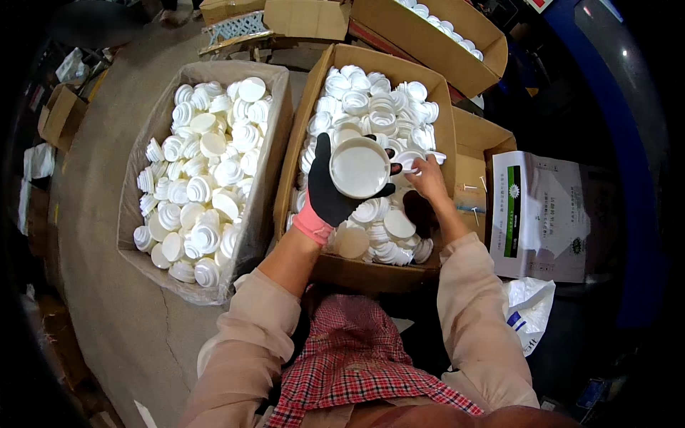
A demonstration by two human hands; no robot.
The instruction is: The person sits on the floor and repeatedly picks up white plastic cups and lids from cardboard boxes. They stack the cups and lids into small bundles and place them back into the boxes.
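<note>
My left hand (327, 191), in a black glove with a pink cuff, holds a round white plastic cap (357, 165), its rimmed inner side up, above the cardboard box (301, 251) heaped with white plastic parts (357, 85). My bare right hand (430, 178) reaches over the right side of that box, its fingers closed on a small white plastic piece (409, 160) just right of the cap. The lower part of the pile is partly behind my hands.
A plastic-lined box (132, 242) of similar parts stands left on the concrete floor (114, 299). Another filled carton (378, 32) is behind; a low carton (471, 135) with nails, a printed flat package (542, 214) and a white bag (528, 307) lie at the right.
</note>
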